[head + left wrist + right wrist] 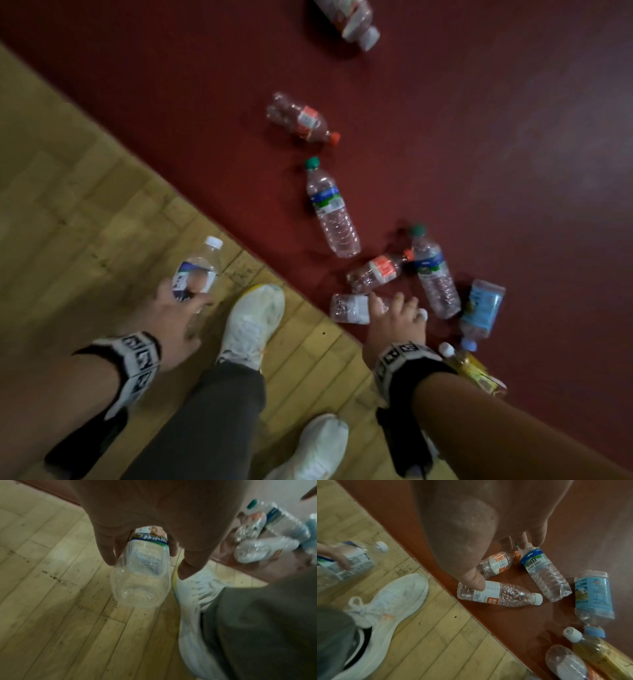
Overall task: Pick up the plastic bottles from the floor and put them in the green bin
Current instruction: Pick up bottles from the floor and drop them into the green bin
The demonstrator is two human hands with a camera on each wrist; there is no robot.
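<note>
Several empty plastic bottles lie on the dark red floor (479, 137). My left hand (174, 308) grips a clear bottle with a white cap and blue-white label (197, 270) over the wood floor; the left wrist view shows that bottle's base (140, 582) pointing toward the camera. My right hand (397, 310) hovers with fingers spread over a clear white-labelled bottle (349, 308). In the right wrist view the thumb (475, 580) sits over that bottle (505, 595), not closed round it. No green bin is in view.
Around the right hand lie an orange-capped bottle (376, 270), two green-capped water bottles (332, 209) (433, 270), a light blue-labelled bottle (481, 308) and a yellow one (476, 370). Two more lie farther off (301, 120) (349, 20). My white shoes (253, 325) stand on the wood floor (68, 171).
</note>
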